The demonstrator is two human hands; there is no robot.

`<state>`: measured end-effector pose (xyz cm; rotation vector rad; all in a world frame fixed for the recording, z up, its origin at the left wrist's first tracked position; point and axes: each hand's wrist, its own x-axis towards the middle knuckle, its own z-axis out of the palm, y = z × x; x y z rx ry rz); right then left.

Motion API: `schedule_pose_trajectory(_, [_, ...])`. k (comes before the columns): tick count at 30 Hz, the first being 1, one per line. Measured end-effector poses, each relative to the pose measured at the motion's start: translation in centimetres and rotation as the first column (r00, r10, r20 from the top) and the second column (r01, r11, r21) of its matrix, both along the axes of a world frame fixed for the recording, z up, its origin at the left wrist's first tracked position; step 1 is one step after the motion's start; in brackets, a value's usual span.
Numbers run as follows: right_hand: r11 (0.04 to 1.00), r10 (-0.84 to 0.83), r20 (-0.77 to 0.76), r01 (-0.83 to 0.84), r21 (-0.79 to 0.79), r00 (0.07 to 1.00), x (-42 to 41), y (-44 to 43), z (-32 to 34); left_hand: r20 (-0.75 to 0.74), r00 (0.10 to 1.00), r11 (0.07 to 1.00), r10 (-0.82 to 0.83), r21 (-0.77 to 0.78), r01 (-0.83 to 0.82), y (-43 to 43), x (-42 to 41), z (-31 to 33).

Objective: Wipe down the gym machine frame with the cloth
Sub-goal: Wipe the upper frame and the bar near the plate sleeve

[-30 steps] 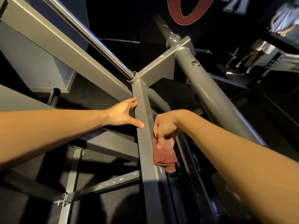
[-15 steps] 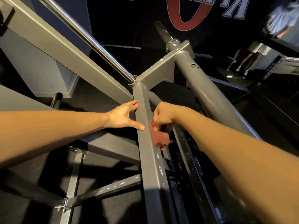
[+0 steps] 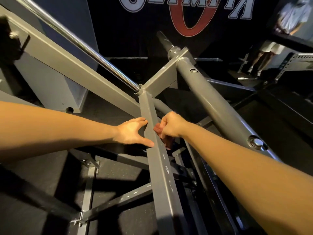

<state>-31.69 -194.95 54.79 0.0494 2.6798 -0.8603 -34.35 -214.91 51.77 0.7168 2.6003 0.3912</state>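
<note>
A grey square post of the gym machine frame [image 3: 160, 175] runs up the middle of the view to a welded joint. My left hand [image 3: 133, 132] rests on its left side, fingers straight and thumb spread across the front face. My right hand [image 3: 170, 125] grips a reddish-brown cloth [image 3: 166, 140] and presses it against the post's right side. Most of the cloth is hidden behind my fingers and the post.
A chrome bar [image 3: 81, 44] and a wide grey beam [image 3: 71, 65] slope up left from the joint. A thick round grey tube [image 3: 215, 106] slants down right. Thin cross braces [image 3: 118, 200] lie below over black floor. A person [image 3: 291, 16] stands far right.
My right hand has slid the cloth up the right side of the post toward the joint. The cloth is now bunched tighter under my fingers. My left hand has stayed in place.
</note>
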Motion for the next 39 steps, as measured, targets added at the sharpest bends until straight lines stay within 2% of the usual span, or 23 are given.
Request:
schedule_pose_trajectory(5, [0.972, 0.217, 0.278, -0.234, 0.031, 0.936, 4.7, 0.4, 3.2, 0.009, 0.997, 0.992, -0.081, -0.094, 0.081, 0.8, 1.6, 0.7])
schedule_pose_trajectory(8, [0.966, 0.235, 0.379, -0.258, 0.01, 0.895, 7.1, 0.6, 3.2, 0.005, 0.996, 0.991, -0.089, -0.1, 0.089, 1.0, 1.8, 0.6])
schedule_pose_trajectory(12, [0.935, 0.225, 0.178, -0.263, 0.237, 0.958, 5.6, -0.4, 3.0, 0.031, 0.997, 0.995, -0.071, -0.064, 0.073, 0.6, 1.4, -0.2])
schedule_pose_trajectory(16, [0.977, 0.082, -0.047, -0.071, 0.203, 0.996, 0.9, -1.4, 1.7, 0.015, 0.997, 0.996, -0.077, -0.035, 0.078, 0.3, 1.1, -1.2])
schedule_pose_trajectory(18, [0.983, 0.056, -0.119, -0.034, 0.181, 0.991, 0.0, -1.7, 1.3, -0.002, 0.996, 0.995, -0.088, -0.047, 0.088, 0.3, 1.2, -1.1])
schedule_pose_trajectory(20, [0.975, 0.094, -0.105, -0.07, 0.213, 0.99, 0.3, -1.6, 1.4, -0.008, 0.995, 0.994, -0.096, -0.052, 0.096, 0.4, 1.3, -0.8])
schedule_pose_trajectory(23, [0.93, 0.227, 0.095, -0.244, 0.276, 0.969, 2.6, -1.3, 2.6, -0.006, 0.995, 0.992, -0.1, -0.077, 0.099, 0.7, 1.6, 0.1])
schedule_pose_trajectory(25, [0.902, 0.302, 0.257, -0.362, 0.234, 0.918, 4.3, -1.0, 3.2, 0.0, 0.996, 0.989, -0.09, -0.113, 0.09, 1.1, 2.1, 0.8])
schedule_pose_trajectory(27, [0.899, 0.325, 0.315, -0.395, 0.188, 0.891, 5.5, -0.7, 3.2, -0.005, 0.997, 0.99, -0.075, -0.123, 0.074, 1.3, 2.3, 1.2])
schedule_pose_trajectory(32, [0.89, 0.289, 0.132, -0.317, 0.327, 0.948, 3.9, -1.0, 2.6, 0.009, 0.997, 0.996, -0.071, -0.057, 0.072, 1.0, 2.2, 0.8])
schedule_pose_trajectory(36, [0.926, 0.219, -0.06, -0.188, 0.327, 0.974, 0.1, -1.6, 1.5, 0.007, 0.998, 0.997, -0.066, -0.027, 0.067, 0.4, 1.9, -0.5])
schedule_pose_trajectory(39, [0.922, 0.237, -0.076, -0.2, 0.332, 0.968, -0.5, -1.8, 1.3, -0.008, 0.997, 0.996, -0.076, -0.047, 0.076, 0.3, 1.9, -0.4])
